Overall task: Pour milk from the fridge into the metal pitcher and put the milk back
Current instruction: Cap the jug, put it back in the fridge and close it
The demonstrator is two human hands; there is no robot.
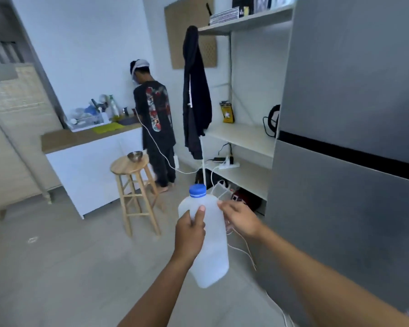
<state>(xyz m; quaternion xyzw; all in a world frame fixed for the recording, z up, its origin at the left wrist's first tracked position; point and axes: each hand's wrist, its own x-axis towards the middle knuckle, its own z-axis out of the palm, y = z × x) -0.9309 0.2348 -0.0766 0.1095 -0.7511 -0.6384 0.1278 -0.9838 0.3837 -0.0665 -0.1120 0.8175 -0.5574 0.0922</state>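
Observation:
A white plastic milk jug [213, 251] with a blue cap [197, 191] is held upright in front of me, above the floor. My left hand [189, 234] grips its left side, thumb across the front. My right hand [240, 219] touches the jug's upper right side, fingers curled on it. The grey two-door fridge [354, 161] stands at the right with both doors closed. A small metal bowl-like vessel [135, 156] sits on a wooden stool [134, 185] ahead of me. I cannot tell whether it is the pitcher.
Another person [155, 123] stands with their back to me at a counter [85, 135] holding a dish rack. An open shelf unit [243, 135] with a hanging dark jacket [195, 95] lies between stool and fridge. White cables [243, 251] trail over the floor.

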